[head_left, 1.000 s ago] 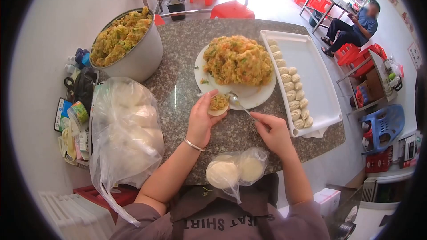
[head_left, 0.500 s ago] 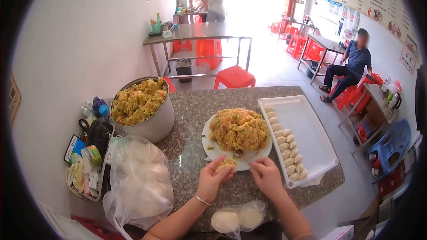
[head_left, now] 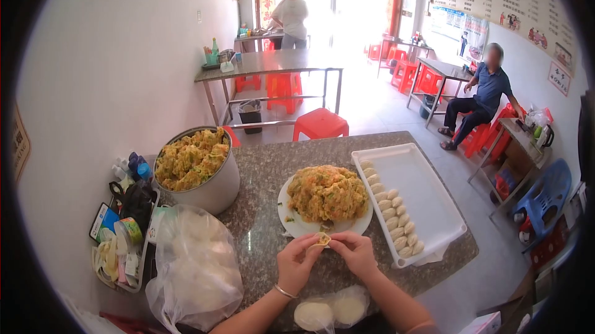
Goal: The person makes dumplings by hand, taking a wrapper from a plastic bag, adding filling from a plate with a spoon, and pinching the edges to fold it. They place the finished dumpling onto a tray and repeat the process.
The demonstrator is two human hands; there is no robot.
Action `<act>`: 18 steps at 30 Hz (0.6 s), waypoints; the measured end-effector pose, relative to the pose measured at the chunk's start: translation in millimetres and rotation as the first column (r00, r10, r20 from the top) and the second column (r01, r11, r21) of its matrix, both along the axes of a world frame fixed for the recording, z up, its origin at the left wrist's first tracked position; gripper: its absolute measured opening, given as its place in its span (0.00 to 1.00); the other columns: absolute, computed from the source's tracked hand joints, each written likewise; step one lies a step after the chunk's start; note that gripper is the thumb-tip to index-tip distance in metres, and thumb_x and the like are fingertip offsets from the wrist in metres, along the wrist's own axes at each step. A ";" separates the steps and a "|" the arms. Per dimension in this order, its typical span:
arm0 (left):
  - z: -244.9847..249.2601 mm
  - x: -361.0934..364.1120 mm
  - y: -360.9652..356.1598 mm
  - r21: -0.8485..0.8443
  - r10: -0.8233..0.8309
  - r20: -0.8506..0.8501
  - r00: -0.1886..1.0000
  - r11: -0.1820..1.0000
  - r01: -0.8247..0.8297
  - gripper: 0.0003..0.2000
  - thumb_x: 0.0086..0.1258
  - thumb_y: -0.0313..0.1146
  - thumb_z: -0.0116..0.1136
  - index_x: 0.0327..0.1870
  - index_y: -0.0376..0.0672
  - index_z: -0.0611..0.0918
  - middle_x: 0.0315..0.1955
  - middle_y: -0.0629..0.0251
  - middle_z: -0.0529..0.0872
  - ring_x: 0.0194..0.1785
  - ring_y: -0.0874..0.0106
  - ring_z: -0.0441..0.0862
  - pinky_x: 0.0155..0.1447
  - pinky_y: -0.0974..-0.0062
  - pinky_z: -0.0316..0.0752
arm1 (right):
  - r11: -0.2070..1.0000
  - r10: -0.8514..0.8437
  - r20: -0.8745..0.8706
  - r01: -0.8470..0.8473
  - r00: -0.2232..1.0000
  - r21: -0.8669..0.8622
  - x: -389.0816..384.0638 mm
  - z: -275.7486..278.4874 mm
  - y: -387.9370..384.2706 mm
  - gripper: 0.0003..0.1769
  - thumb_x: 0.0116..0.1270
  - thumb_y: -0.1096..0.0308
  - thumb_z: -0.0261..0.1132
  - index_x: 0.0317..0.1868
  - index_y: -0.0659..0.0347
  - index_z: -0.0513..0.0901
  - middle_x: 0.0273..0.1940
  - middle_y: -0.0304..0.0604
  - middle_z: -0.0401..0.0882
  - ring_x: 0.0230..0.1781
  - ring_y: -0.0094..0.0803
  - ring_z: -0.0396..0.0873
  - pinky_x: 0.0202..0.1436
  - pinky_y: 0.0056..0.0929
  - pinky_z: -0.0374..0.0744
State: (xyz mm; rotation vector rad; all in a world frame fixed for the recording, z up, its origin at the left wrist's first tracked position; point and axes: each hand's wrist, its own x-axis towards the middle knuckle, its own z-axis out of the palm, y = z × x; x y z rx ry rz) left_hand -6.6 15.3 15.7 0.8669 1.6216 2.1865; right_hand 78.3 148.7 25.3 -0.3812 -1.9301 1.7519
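At the near rim of the plate (head_left: 299,228), both hands now engage one filled wrapper (head_left: 323,240). The left hand (head_left: 294,266) supports it with thumb and fingers closed about its left side; the right hand (head_left: 356,254) has thumb and forefinger pinched at its right edge. One second earlier the right hand held a spoon against the wrapper; half a second earlier it was apart from it. The spoon is out of its grip. Judged by this change, work has passed from loading to edge closure; some filling appears exposed. The filling mound (head_left: 328,193) remains on the plate. Pleated dumplings (head_left: 396,219) occupy the left side of the tray (head_left: 434,201).
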 end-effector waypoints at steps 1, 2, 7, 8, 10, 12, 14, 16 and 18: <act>0.8 0.6 -0.3 -0.029 0.034 -0.033 0.999 0.999 -0.035 0.10 0.64 0.23 0.61 0.46 0.33 0.83 0.48 0.55 0.82 0.48 0.72 0.81 0.50 0.78 0.78 | 0.999 -0.010 0.014 0.010 1.000 0.044 -0.7 -0.1 0.4 0.09 0.64 0.75 0.64 0.44 0.69 0.82 0.39 0.41 0.84 0.39 0.20 0.79 0.43 0.19 0.77; 0.7 0.1 0.3 -0.026 0.032 -0.040 0.999 0.999 -0.033 0.10 0.64 0.23 0.61 0.46 0.33 0.83 0.48 0.55 0.82 0.48 0.72 0.81 0.50 0.78 0.78 | 0.999 -0.013 0.006 0.013 1.000 0.047 -1.0 0.6 1.1 0.09 0.64 0.75 0.64 0.44 0.69 0.82 0.39 0.41 0.84 0.39 0.20 0.79 0.43 0.19 0.77; -5.1 -0.1 1.1 -0.011 0.044 -0.068 0.997 0.999 -0.045 0.09 0.63 0.22 0.61 0.43 0.34 0.84 0.47 0.53 0.83 0.48 0.70 0.82 0.51 0.77 0.78 | 1.000 -0.024 -0.008 0.024 1.000 0.005 -2.4 -2.2 4.1 0.09 0.62 0.71 0.67 0.39 0.68 0.83 0.34 0.40 0.84 0.33 0.22 0.79 0.39 0.21 0.76; -4.4 0.5 1.0 -0.008 0.043 -0.073 0.996 0.999 -0.044 0.09 0.63 0.22 0.61 0.43 0.34 0.84 0.47 0.53 0.83 0.48 0.70 0.82 0.51 0.77 0.78 | 1.000 -0.025 -0.012 0.025 1.000 0.008 -2.2 -0.8 4.9 0.09 0.62 0.71 0.67 0.39 0.68 0.83 0.34 0.40 0.84 0.33 0.22 0.79 0.39 0.21 0.76; -2.0 1.6 0.3 0.020 -0.008 -0.030 1.000 1.000 0.009 0.08 0.63 0.22 0.61 0.43 0.33 0.84 0.47 0.53 0.83 0.48 0.71 0.82 0.51 0.77 0.78 | 0.999 -0.007 0.040 0.009 0.999 -0.048 -1.1 2.6 6.5 0.09 0.62 0.70 0.66 0.39 0.68 0.83 0.34 0.40 0.84 0.33 0.22 0.79 0.39 0.22 0.76; -4.6 1.2 0.1 0.018 -0.026 -0.020 0.999 0.999 0.026 0.08 0.63 0.21 0.61 0.42 0.33 0.84 0.47 0.53 0.83 0.48 0.71 0.82 0.51 0.77 0.78 | 1.000 0.006 0.045 -0.004 0.999 -0.030 0.8 2.8 7.5 0.09 0.61 0.70 0.66 0.39 0.67 0.83 0.34 0.40 0.84 0.34 0.22 0.79 0.39 0.23 0.76; -4.6 1.4 0.4 0.014 -0.046 -0.008 0.999 0.999 0.046 0.08 0.63 0.21 0.61 0.42 0.33 0.84 0.46 0.54 0.83 0.48 0.71 0.82 0.52 0.77 0.78 | 1.000 0.017 0.054 -0.016 0.998 -0.014 2.8 3.0 6.0 0.08 0.61 0.70 0.66 0.39 0.66 0.83 0.33 0.40 0.84 0.34 0.22 0.79 0.39 0.23 0.76; -3.0 2.6 0.2 0.003 -0.059 0.078 0.995 0.998 0.059 0.07 0.63 0.22 0.62 0.41 0.31 0.84 0.45 0.54 0.84 0.48 0.73 0.81 0.51 0.77 0.78 | 0.981 -0.090 0.043 0.081 0.995 0.177 3.6 4.4 0.6 0.08 0.61 0.70 0.66 0.39 0.65 0.83 0.32 0.41 0.83 0.34 0.24 0.80 0.39 0.24 0.77; -3.0 1.4 0.2 -0.013 -0.047 0.149 0.988 0.999 0.050 0.07 0.63 0.22 0.62 0.41 0.31 0.83 0.45 0.54 0.84 0.48 0.73 0.81 0.51 0.77 0.78 | 0.968 -0.069 -0.029 0.073 0.997 0.239 3.2 8.9 -2.0 0.08 0.61 0.71 0.66 0.39 0.65 0.83 0.32 0.42 0.83 0.34 0.25 0.80 0.39 0.24 0.77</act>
